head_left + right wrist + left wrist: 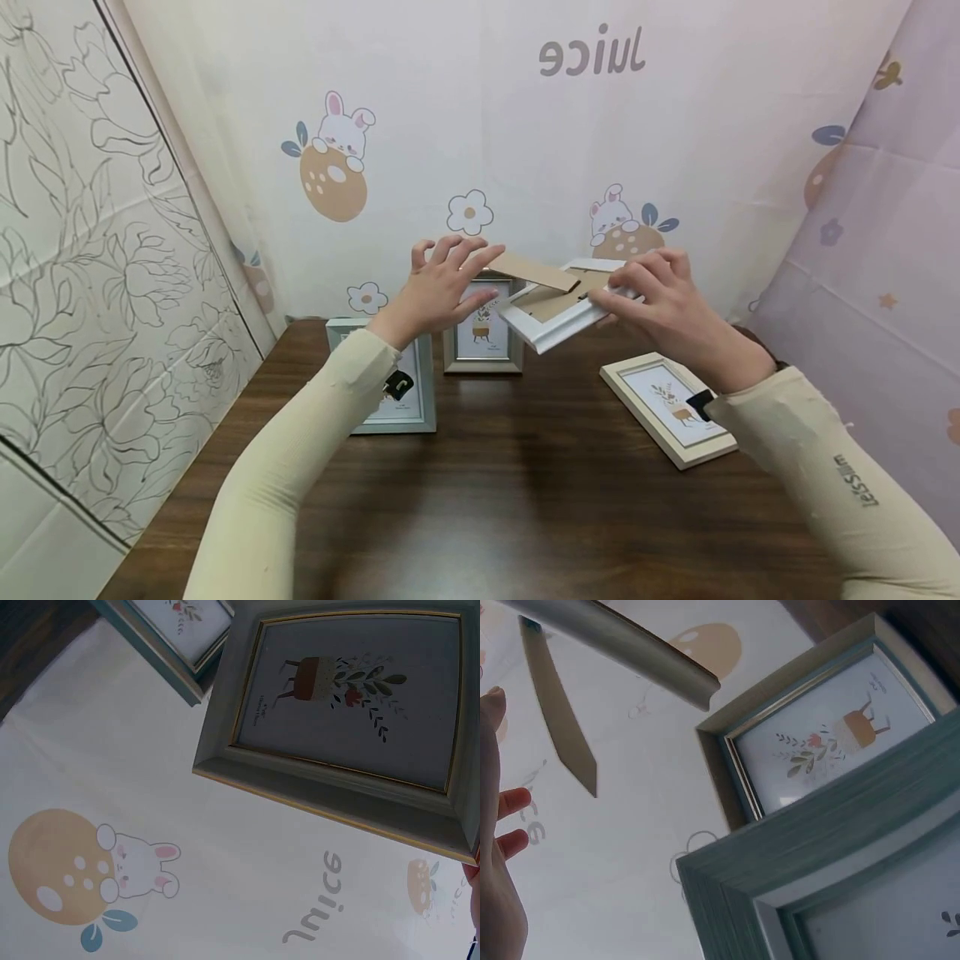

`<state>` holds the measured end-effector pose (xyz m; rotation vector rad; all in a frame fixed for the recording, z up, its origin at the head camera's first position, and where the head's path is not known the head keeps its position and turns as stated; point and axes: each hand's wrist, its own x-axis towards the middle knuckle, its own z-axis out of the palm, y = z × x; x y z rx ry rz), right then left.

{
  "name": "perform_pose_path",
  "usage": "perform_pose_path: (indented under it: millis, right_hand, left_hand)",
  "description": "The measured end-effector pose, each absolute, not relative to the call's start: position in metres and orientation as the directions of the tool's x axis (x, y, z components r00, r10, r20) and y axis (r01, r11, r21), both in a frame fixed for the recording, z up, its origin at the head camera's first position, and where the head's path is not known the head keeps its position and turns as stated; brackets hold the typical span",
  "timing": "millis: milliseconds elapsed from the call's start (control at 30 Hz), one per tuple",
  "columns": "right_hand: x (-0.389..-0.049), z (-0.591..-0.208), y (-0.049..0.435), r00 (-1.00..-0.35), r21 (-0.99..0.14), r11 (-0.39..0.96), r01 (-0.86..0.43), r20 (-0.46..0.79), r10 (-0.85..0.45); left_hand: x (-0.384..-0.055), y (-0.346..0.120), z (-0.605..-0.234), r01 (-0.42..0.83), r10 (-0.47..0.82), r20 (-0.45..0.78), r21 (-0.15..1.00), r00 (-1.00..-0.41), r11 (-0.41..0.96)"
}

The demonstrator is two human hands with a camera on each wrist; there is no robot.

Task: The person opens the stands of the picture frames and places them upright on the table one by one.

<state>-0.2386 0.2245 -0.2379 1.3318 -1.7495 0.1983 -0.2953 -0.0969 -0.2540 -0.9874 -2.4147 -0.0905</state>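
Note:
My right hand (663,304) grips a white picture frame (564,326) by its right side, raised over the table with its brown back facing up. From that back an easel stand (534,272) juts out toward the left. My left hand (441,287) is beside the stand's free end, fingers spread and holding nothing. In the left wrist view, a gap shows between the stand (559,712) and my fingers. The held frame's front (337,789) shows in the right wrist view, with a potted-plant picture inside a thin gold line.
On the dark wood table (480,500), a blue-green frame (428,400) stands at the left. A beige frame (483,366) stands behind the hands, and a cream frame (637,417) is at the right. A printed curtain (465,108) hangs along the back.

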Motion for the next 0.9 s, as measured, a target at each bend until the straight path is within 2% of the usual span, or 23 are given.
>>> perform_pose_path:
  millis: [133, 400, 667, 900]
  right_hand:
    - [-0.242, -0.237, 0.226, -0.053, 0.352, 0.444, -0.824, 0.732, -0.679]
    - [-0.249, -0.243, 0.230, -0.148, 0.312, 0.515, -0.798, 0.728, -0.670]
    - [-0.257, -0.248, 0.229, -0.181, 0.289, 0.562, -0.775, 0.751, -0.636]
    - [-0.264, -0.256, 0.228, -0.267, 0.230, 0.610, -0.758, 0.744, -0.612]
  left_hand:
    - [-0.288, -0.095, -0.255, 0.668, 0.639, 0.484, -0.140, -0.598, 0.731]
    - [-0.278, -0.088, -0.264, 0.682, 0.652, 0.546, -0.187, -0.526, 0.707]
    - [-0.273, -0.082, -0.270, 0.684, 0.653, 0.565, -0.199, -0.504, 0.701]
    - [-0.273, -0.075, -0.277, 0.682, 0.646, 0.596, -0.213, -0.477, 0.700]
